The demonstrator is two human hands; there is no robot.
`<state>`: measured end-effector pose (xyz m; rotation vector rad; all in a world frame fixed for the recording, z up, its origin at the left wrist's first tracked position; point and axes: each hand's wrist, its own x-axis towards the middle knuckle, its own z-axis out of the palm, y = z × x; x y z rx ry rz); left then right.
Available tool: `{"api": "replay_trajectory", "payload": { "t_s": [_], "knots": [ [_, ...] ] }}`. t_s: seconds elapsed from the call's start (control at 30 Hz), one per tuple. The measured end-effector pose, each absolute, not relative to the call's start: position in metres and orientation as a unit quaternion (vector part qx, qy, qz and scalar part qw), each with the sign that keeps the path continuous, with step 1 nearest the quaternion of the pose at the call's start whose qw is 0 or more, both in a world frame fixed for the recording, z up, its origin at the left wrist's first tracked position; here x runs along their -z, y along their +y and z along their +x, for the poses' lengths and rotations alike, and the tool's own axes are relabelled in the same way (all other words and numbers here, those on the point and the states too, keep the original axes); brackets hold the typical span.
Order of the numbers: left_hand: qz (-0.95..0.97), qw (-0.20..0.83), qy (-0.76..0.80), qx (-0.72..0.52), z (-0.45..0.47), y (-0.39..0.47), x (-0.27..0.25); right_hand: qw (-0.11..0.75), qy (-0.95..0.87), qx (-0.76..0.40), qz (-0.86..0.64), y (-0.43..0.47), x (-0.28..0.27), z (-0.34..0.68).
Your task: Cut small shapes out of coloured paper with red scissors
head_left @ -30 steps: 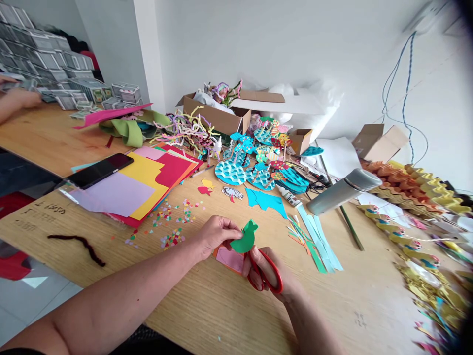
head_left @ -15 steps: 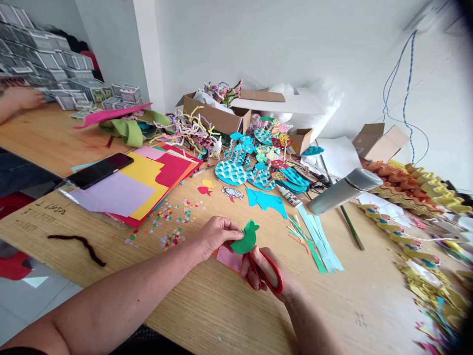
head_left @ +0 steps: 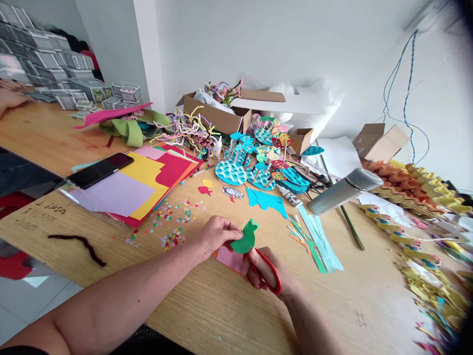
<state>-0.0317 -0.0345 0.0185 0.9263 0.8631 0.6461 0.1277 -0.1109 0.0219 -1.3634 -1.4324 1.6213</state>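
Between thumb and fingers, my left hand [head_left: 219,235] pinches a piece of green paper [head_left: 244,240] with a partly cut curved outline. My right hand [head_left: 271,273] is closed round red-handled scissors [head_left: 276,276]; their blades are hidden behind the green paper. Below the paper, a pink paper piece [head_left: 228,257] with a drawn line lies on the table, partly covered by my hands. Beyond my hands are a red paper fish [head_left: 204,190], a yellow paper fish [head_left: 207,183] and a black-and-white drawn cutout [head_left: 233,193].
Coloured paper sheets [head_left: 121,195] lie left with a phone [head_left: 101,170] on top; confetti [head_left: 173,236] is scattered nearby. Right are pale blue paper strips [head_left: 321,241] and a leaning grey flask [head_left: 343,190]. Blue wavy-card crafts [head_left: 231,172] stand behind. Another person's hand [head_left: 13,96] is far left.
The scissors' handles have come slightly closer together, and the cut at the green paper's upper right shows more. The other person's hand has drawn back leftward.
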Motion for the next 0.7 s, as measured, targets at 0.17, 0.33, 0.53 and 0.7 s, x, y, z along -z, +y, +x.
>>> {"api": "replay_trajectory", "payload": {
  "t_s": [0.17,0.33,0.53,0.7],
  "knots": [
    [0.418,0.763,0.393,-0.298,-0.0317,-0.0345,-0.0198,0.296,-0.526,-0.605,-0.52,-0.1111,-0.0217,0.1253],
    [0.407,0.769,0.389,-0.302,-0.0309,-0.0349,-0.0203,0.302,-0.516,-0.608,-0.523,-0.111,-0.0214,0.1242],
    [0.394,0.776,0.388,-0.303,-0.0303,-0.0365,-0.02,0.303,-0.512,-0.603,-0.531,-0.1112,-0.0219,0.1232],
    [0.388,0.781,0.386,-0.302,-0.0302,-0.0367,-0.0197,0.309,-0.51,-0.603,-0.531,-0.1116,-0.0215,0.123]
  ]
}}
